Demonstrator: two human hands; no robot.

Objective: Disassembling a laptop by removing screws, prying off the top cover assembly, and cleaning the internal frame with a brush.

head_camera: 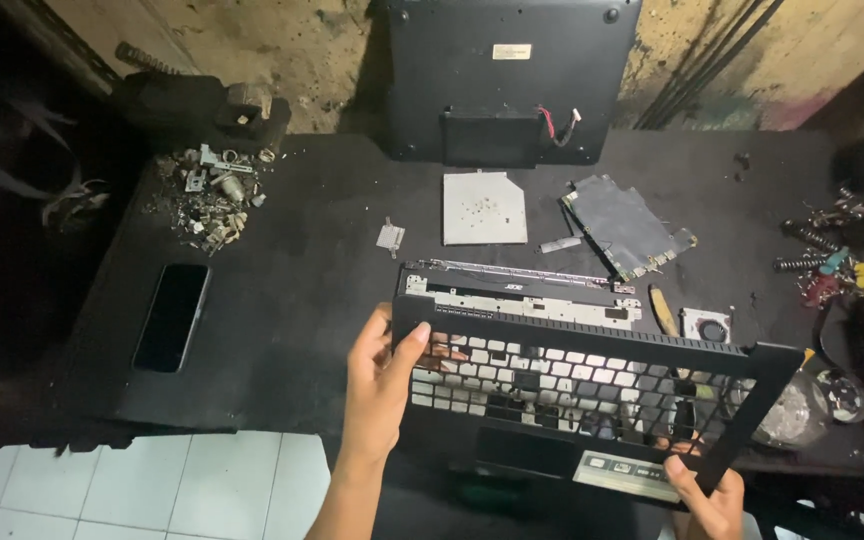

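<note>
Laptop keyboard frame (592, 385) up off the bench (302, 290), held between both hands

Long axis runs left to right, dipping to the right; left hand (380, 385) closed on the upper left corner, thumb over the rim; right hand (707, 495) pinching the lower right edge; frame sits straight ahead, above the hinge strip (517, 290), both hands equally engaged.

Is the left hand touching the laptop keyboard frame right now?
Touching. The head view shows the left hand gripping the keyboard frame at its left edge, thumb over the front and fingers behind the grid.
</note>
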